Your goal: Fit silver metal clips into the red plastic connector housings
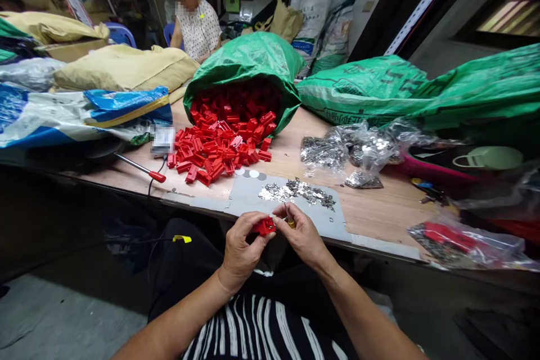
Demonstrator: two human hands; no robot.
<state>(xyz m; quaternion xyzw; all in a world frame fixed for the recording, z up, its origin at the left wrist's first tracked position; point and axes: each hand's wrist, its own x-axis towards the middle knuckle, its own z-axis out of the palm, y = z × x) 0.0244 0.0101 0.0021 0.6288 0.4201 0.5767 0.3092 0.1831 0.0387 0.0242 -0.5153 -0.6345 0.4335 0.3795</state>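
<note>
My left hand (243, 244) is closed on a small red plastic housing (265, 226) just in front of the table edge. The fingers of my right hand (302, 233) are pinched beside the housing, around a small tool with a yellow handle (291, 223) and a thin metal shaft. Its exact kind is not clear. Behind both hands, small silvery metal pieces (307, 192) lie spread on a grey mat (242, 197). Farther back, a heap of red plastic housings (211, 149) spills from a green woven sack (253, 56).
Clear bags of metal parts (324, 152) lie right of the mat. A red-handled tool (143, 169) rests at the left. More green sacks (367, 87) and a tan sack (126, 70) line the back. A co-worker (196, 22) sits across the table. A pale green cup (489, 157) is at the right.
</note>
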